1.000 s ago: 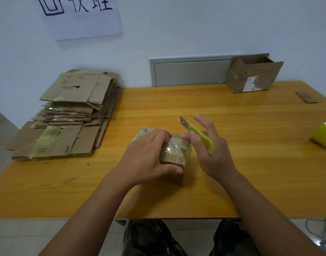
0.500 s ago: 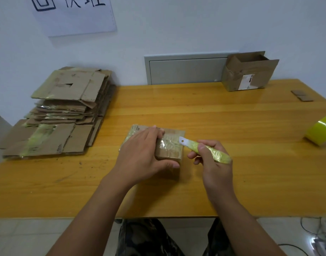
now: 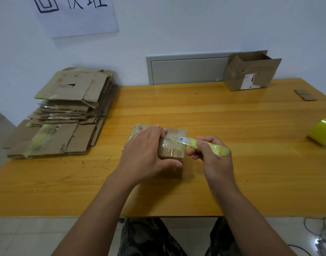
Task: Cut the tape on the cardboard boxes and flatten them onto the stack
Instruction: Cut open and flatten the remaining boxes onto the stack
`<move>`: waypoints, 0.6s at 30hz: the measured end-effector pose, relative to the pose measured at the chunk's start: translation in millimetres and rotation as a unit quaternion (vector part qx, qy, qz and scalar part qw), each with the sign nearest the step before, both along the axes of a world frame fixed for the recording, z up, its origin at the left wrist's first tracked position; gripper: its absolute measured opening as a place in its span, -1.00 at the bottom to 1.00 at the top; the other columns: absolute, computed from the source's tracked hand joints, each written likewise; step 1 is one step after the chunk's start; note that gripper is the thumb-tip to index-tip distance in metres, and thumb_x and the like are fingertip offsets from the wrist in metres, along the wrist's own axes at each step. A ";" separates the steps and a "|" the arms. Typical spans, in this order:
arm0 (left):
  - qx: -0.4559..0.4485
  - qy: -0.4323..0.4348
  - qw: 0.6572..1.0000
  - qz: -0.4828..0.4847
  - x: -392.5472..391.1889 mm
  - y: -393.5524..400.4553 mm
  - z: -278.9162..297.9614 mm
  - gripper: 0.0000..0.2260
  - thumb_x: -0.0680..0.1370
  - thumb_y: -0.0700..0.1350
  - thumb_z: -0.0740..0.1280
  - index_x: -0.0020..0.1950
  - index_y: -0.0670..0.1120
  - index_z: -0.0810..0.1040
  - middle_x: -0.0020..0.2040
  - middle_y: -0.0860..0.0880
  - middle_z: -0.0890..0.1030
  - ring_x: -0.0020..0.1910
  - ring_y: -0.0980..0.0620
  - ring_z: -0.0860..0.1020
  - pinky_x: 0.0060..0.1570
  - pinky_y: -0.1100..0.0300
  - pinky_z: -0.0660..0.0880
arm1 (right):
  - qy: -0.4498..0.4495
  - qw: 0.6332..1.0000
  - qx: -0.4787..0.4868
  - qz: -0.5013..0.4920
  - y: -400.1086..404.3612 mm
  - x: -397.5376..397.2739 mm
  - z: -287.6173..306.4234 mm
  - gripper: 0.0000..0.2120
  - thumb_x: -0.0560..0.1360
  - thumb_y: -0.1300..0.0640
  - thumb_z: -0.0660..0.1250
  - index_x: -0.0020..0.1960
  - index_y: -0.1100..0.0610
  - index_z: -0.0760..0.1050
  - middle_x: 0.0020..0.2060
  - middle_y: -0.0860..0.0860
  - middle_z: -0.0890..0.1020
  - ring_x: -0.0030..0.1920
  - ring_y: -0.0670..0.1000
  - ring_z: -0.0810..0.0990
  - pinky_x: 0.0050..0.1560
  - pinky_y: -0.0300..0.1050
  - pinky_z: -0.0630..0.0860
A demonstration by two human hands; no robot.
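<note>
Cardboard box [image 3: 174, 154], small and wrapped in clear tape, sits on the worktop [image 3: 232, 172] near its front middle, its long axis running roughly left to right. The left hand [image 3: 145, 157] lies over the box's left part, fingers curved across the top and thumb pressed on the near side. Just right of the box, the right hand [image 3: 212, 159] has its fingers clamped on a yellow-green knife [image 3: 204, 145], whose blade points left onto the box's taped top. Left of the box lies the stack [image 3: 66, 111] of flattened cardboard. Far right of the box lies a yellow-green tape roll [image 3: 322, 129]. Behind the box and to its right stands an open box [image 3: 250, 71] with a white label, unreadable. On the wall hangs a paper sign [image 3: 75, 13] with handwritten characters, cut off.
</note>
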State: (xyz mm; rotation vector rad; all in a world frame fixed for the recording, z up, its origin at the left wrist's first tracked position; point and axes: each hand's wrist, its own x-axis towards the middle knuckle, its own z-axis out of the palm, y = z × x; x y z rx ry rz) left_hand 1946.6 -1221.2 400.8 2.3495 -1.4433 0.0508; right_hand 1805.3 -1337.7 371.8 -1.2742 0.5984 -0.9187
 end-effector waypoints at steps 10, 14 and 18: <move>-0.009 -0.003 1.000 -0.013 -0.6 1.2 2.0 -0.23 0.19 0.59 0.20 0.19 0.10 0.33 0.30 0.15 0.49 0.33 0.08 0.40 0.19 0.12 0.34 | 0.004 1.000 -0.012 0.018 -1.7 -7.0 1.1 -0.92 0.50 0.14 0.31 -0.09 0.10 0.58 -0.34 0.13 0.68 -0.29 0.02 0.65 -0.29 -0.22 0.53; -0.005 -0.004 1.000 -0.013 -0.2 1.0 2.5 -0.26 0.19 0.58 0.21 0.16 0.11 0.31 0.28 0.15 0.49 0.28 0.07 0.42 0.15 0.11 0.36 | -0.002 1.000 0.004 -0.009 -2.2 -6.5 2.4 -0.91 0.46 0.14 0.30 -0.12 0.13 0.56 -0.39 0.12 0.66 -0.32 0.03 0.64 -0.31 -0.21 0.52; -0.014 -0.004 1.000 -0.020 0.4 1.7 2.8 -0.29 0.20 0.56 0.25 0.12 0.10 0.32 0.22 0.15 0.50 0.17 0.09 0.45 0.04 0.16 0.34 | 0.011 1.000 -0.009 0.019 -0.2 -4.5 3.1 -0.92 0.55 0.23 0.30 -0.08 0.14 0.56 -0.36 0.13 0.68 -0.30 0.01 0.64 -0.30 -0.23 0.52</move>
